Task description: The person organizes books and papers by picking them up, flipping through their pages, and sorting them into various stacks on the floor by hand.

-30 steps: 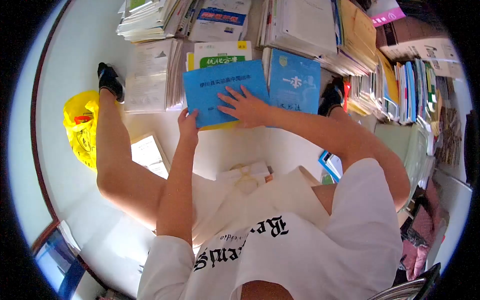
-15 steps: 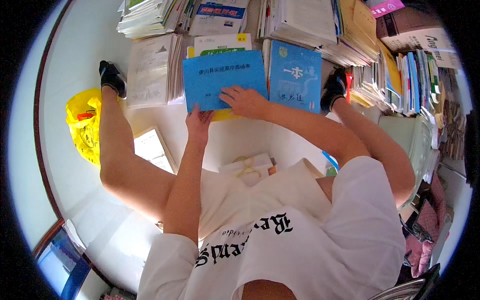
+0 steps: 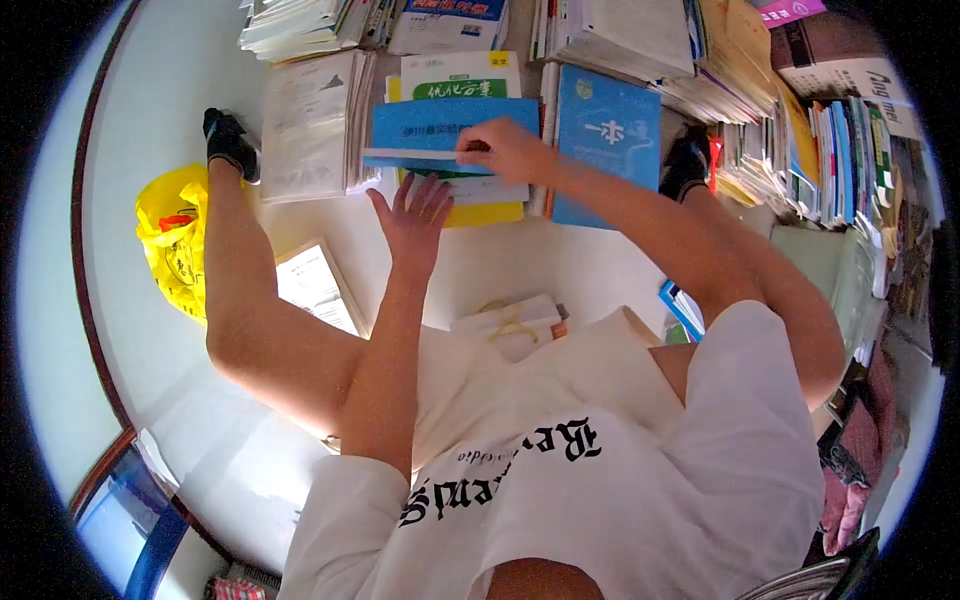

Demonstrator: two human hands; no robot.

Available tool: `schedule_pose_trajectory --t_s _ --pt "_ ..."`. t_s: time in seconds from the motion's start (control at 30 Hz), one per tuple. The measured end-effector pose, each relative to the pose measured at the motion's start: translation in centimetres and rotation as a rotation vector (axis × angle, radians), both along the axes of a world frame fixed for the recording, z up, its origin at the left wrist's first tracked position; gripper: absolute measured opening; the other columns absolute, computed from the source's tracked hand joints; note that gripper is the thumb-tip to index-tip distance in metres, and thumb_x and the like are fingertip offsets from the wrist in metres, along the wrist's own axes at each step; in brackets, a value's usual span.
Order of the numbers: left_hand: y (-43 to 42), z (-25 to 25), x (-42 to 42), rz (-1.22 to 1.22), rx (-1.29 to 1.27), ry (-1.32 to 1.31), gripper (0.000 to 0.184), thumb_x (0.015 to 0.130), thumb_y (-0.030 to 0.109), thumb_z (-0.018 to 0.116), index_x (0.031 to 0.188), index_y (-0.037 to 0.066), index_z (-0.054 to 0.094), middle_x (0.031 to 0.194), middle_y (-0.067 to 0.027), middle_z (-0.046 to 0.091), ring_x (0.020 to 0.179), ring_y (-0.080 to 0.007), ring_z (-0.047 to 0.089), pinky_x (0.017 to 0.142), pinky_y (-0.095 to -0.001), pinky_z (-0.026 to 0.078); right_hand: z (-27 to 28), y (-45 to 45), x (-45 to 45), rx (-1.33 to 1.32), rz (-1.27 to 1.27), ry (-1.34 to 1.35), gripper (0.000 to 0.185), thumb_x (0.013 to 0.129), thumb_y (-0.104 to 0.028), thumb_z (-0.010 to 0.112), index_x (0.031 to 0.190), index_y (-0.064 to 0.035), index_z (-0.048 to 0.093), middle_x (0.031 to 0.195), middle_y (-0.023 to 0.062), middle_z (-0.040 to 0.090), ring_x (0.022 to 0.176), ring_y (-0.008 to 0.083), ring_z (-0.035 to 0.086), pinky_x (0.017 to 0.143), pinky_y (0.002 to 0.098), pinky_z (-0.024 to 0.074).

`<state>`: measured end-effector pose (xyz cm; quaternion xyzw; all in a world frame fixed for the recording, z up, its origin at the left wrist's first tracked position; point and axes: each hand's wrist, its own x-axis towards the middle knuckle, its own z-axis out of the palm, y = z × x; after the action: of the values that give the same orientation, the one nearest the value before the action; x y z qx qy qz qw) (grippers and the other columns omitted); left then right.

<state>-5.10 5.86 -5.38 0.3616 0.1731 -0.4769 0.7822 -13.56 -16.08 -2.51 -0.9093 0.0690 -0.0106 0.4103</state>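
We hold a blue book (image 3: 415, 125).
Our right hand (image 3: 508, 152) pinches its edge; our left hand (image 3: 412, 222), spread wide, is near.

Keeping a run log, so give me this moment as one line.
right hand: gripping blue booklet by near edge | left hand: open, fingers spread | blue booklet: tilted, above white-green book
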Motion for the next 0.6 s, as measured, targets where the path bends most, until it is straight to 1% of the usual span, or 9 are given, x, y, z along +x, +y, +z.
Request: schedule_pose_trajectory --t_s 0.2,0.27,0.33,0.37,0.4,0.43,0.47,0.5,0.6 --pt "0.5 -1.1 -0.1 0.04 -0.099 0.081 0.099 0.088 0.08 0.04 0.156 0.011 0.022 0.156 -0.0175 0.03 0.144 -0.0352 0.029 0.117 -0.0531 0.025 -2.3 -1.4 0.0 0.133 -0.021 0.004 0.021 0.089 -0.023 0.069 0.1 -0.0054 0.072 0.094 0.0145 0.073 0.085 0.0294 0.069 0.077 0.0419 0.0532" --pt "1.0 -1.4 0.0 0.007 -0.312 -0.002 0.097 0.089 0.08 0.037 0.158 0.016 0.019 0.16 -0.0138 0.023 0.148 -0.0339 0.019 0.119 -0.0544 0.018 -3.3 -2.0 0.4 0.124 -0.049 -0.021 0.021 0.089 -0.023 0.07 0.099 -0.0051 0.073 0.092 0.0145 0.073 0.082 0.028 0.069 0.076 0.041 0.0536" --pt "1.5 -2.3 0.3 0.033 -0.363 0.061 0.087 0.093 0.076 0.032 0.157 0.017 0.024 0.156 -0.0127 0.03 0.145 -0.0342 0.025 0.118 -0.0551 0.021 -3.0 -2.6 0.8 0.193 -0.128 0.075 0.023 0.092 -0.019 0.068 0.105 0.0008 0.07 0.093 0.0128 0.073 0.083 0.0174 0.066 0.077 0.0326 0.0524" --pt "1.3 -2.0 0.2 0.016 -0.25 0.006 0.075 0.098 0.065 0.035 0.153 0.016 0.029 0.151 -0.0127 0.036 0.141 -0.0335 0.032 0.115 -0.0547 0.027 -2.2 -3.2 0.9 0.154 -0.117 0.138 0.023 0.093 -0.017 0.068 0.107 0.0009 0.07 0.093 0.0102 0.073 0.085 0.0139 0.064 0.078 0.0312 0.0522" --pt "1.1 -2.0 0.1 -0.002 -0.139 -0.05 0.063 0.102 0.054 0.038 0.15 0.014 0.033 0.147 -0.0126 0.041 0.136 -0.0327 0.038 0.113 -0.0543 0.034 -2.7 -3.3 0.8 0.164 -0.114 0.139 0.023 0.093 -0.017 0.068 0.107 0.0009 0.07 0.093 0.0102 0.073 0.085 0.0139 0.064 0.078 0.0312 0.0522" --pt "1.0 -2.9 0.0 -0.002 -0.135 -0.052 0.063 0.102 0.054 0.038 0.15 0.014 0.033 0.147 -0.0126 0.041 0.136 -0.0327 0.038 0.113 -0.0543 0.034 -3.0 -4.0 1.0 0.188 -0.149 0.078 0.023 0.091 -0.02 0.069 0.104 -0.0015 0.072 0.093 0.0119 0.073 0.082 0.0184 0.066 0.076 0.0345 0.053" --pt "1.1 -4.1 -0.3 0.051 -0.001 -0.112 0.051 0.104 0.041 0.041 0.146 0.012 0.036 0.141 -0.0118 0.045 0.13 -0.0311 0.045 0.109 -0.052 0.04 -3.3 -4.5 1.0 0.21 -0.184 0.018 0.023 0.09 -0.024 0.07 0.101 -0.004 0.074 0.092 0.0137 0.074 0.08 0.0228 0.068 0.074 0.0378 0.0538" --pt "1.3 -5.0 -0.5 0.103 0.133 -0.171 0.04 0.105 0.028 0.043 0.141 0.011 0.04 0.136 -0.011 0.049 0.124 -0.0295 0.052 0.105 -0.0498 0.046 -1.0 -4.5 0.8 0.146 -0.176 0.028 0.025 0.09 -0.024 0.07 0.105 -0.0042 0.074 0.094 0.0128 0.074 0.081 0.0207 0.069 0.077 0.0358 0.0547" --pt "1.5 -5.2 -0.5 0.118 0.082 -0.187 0.035 0.102 0.012 0.047 0.137 0.009 0.041 0.133 -0.0111 0.051 0.117 -0.0276 0.057 0.101 -0.0467 0.05 0.8 -5.4 1.3 0.157 -0.223 0.139 0.027 0.094 -0.021 0.067 0.111 0.0001 0.071 0.099 0.0112 0.072 0.091 0.0167 0.065 0.084 0.0301 0.051"
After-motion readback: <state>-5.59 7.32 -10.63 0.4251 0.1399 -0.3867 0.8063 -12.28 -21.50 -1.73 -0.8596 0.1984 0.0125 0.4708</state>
